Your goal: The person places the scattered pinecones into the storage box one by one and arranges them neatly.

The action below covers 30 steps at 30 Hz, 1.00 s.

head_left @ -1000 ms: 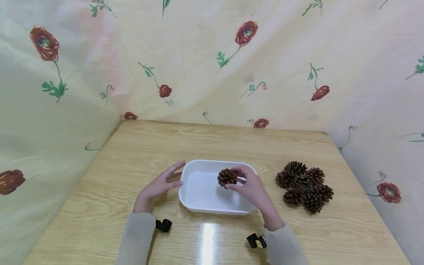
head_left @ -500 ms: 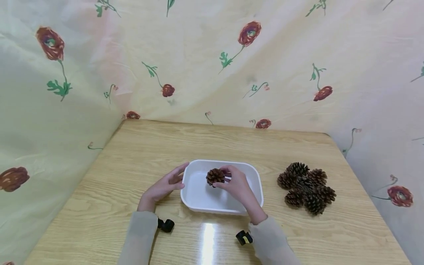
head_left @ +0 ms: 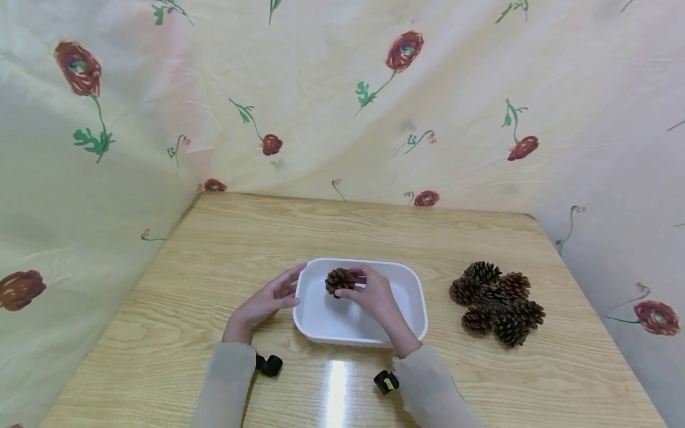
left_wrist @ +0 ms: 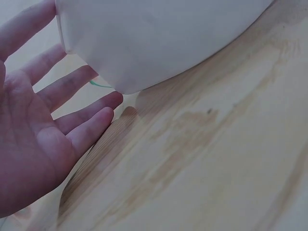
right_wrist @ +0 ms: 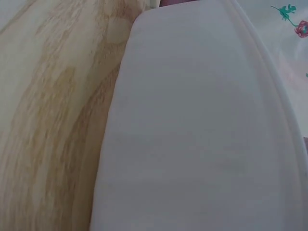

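A white rectangular tub (head_left: 369,324) with rounded corners stands on the wooden table. Over its left half, my right hand (head_left: 373,297) pinches a brown pine cone (head_left: 339,282) between thumb and fingers. The left hand (head_left: 267,300) has its fingers spread and lies against the tub's left end, thumb and fingertips at the rim. In the left wrist view, the left hand's fingers (left_wrist: 67,89) are extended along the tub's outer wall (left_wrist: 144,43). The tub's side wall (right_wrist: 192,120) fills most of the right wrist view, hiding the pine cone and nearly all of the right hand.
Several pine cones (head_left: 495,303) lie in a cluster on the table (head_left: 257,226), right of the tub. Floral cloth (head_left: 310,107) hangs behind the table and along both sides. A black wrist camera (head_left: 269,365) sits by the left sleeve, another camera (head_left: 386,381) by the right.
My right hand has carried the pine cone leftward across the tub. The left hand has come up against the tub's left end. The pine cone cluster stays put.
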Tool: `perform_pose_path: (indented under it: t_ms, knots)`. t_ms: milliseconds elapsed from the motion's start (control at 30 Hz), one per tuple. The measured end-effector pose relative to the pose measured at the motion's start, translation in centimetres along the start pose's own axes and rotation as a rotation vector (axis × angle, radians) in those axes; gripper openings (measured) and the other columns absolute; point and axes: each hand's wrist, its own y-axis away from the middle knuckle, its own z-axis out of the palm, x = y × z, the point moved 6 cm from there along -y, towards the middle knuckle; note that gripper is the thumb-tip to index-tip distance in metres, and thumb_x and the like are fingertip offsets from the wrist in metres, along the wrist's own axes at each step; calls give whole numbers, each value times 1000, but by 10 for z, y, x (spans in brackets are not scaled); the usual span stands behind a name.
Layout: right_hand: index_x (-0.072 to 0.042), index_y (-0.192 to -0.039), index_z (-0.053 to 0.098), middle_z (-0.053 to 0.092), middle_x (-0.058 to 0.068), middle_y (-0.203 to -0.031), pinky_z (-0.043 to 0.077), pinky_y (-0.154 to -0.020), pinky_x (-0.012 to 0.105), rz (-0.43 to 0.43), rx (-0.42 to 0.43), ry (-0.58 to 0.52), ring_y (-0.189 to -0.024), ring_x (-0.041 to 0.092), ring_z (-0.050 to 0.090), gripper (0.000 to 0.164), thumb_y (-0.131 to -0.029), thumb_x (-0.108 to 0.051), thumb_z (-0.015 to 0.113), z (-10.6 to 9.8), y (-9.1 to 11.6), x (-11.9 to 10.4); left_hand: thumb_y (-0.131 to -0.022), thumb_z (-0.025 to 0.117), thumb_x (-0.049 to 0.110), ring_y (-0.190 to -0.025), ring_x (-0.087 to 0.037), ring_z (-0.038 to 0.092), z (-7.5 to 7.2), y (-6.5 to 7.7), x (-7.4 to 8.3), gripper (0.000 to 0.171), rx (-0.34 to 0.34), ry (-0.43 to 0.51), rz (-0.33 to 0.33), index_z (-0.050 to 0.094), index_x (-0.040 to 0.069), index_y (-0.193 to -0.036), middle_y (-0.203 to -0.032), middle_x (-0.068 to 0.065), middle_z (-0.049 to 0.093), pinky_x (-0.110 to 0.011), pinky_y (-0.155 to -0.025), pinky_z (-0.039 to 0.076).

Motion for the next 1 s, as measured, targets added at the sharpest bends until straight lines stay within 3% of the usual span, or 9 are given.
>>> perform_pose_path:
  t_ms: [1000]
  knots:
    - [3,-112,62,68,21,-111,53,-93,43,68,19,104,-103,33,65,48,-72,-12,85,28,-17,6,-93,57,-3,-142,-46,29,1,-1,0,76,8,2,-1,18,13,-156,-162,-15,17,-50,-111,39]
